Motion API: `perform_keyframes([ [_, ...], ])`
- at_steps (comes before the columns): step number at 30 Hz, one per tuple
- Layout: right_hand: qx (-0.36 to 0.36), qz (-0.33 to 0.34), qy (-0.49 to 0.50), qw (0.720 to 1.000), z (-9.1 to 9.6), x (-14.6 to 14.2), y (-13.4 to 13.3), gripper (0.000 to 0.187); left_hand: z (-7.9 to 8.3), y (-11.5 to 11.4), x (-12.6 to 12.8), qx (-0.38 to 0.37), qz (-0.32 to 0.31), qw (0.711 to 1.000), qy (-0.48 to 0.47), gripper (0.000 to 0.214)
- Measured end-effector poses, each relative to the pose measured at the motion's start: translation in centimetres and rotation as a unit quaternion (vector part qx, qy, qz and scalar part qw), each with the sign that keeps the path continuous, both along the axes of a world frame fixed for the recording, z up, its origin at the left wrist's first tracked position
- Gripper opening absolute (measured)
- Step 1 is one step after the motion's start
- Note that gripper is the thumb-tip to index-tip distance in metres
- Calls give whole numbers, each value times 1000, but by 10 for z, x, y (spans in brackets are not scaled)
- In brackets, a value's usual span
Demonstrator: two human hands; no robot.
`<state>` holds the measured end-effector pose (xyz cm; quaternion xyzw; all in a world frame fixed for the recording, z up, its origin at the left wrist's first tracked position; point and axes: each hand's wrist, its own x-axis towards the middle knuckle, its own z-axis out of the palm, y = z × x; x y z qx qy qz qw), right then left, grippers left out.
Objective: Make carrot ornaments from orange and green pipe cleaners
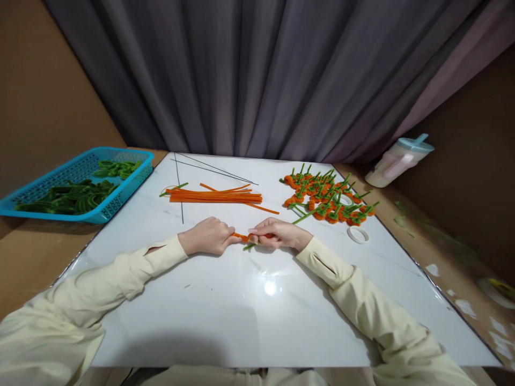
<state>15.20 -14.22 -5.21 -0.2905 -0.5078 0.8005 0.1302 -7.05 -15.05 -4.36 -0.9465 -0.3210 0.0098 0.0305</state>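
Between my two hands an orange pipe cleaner (241, 237) is stretched, its middle showing in the gap. My left hand (210, 236) is closed round one end. My right hand (277, 234) pinches the other part between thumb and fingers; more orange shows inside its grip. A short green stem (249, 247) pokes out below the right fingertips, and how it joins the orange piece is hidden. Beyond my hands lies a bundle of straight orange pipe cleaners (215, 197). Farther right sits a cluster of small orange pipe-cleaner pieces with green stems (322, 187).
A blue basket (139, 174) with green pipe-cleaner pieces (72, 197) stands at the left. Thin dark wires (213, 169) lie at the back of the white table (181, 316). A roll of white tape (358, 235) rests near the cluster, and a lidded cup (398, 163) stands back right.
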Motion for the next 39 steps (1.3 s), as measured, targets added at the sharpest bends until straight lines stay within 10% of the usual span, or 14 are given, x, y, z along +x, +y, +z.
perform_keyframes([
  [17, 59, 22, 12, 998, 5, -4, -10, 34, -15, 12, -11, 110, -138, 976, -131, 31],
  [26, 76, -10, 18, 997, 4, -8, -14, 34, -13, 8, -8, 183, -81, 971, -131, 35],
  [39, 65, -85, -2, 994, -2, -14, -11, 29, -14, 8, 2, 59, 157, 983, -72, 41],
])
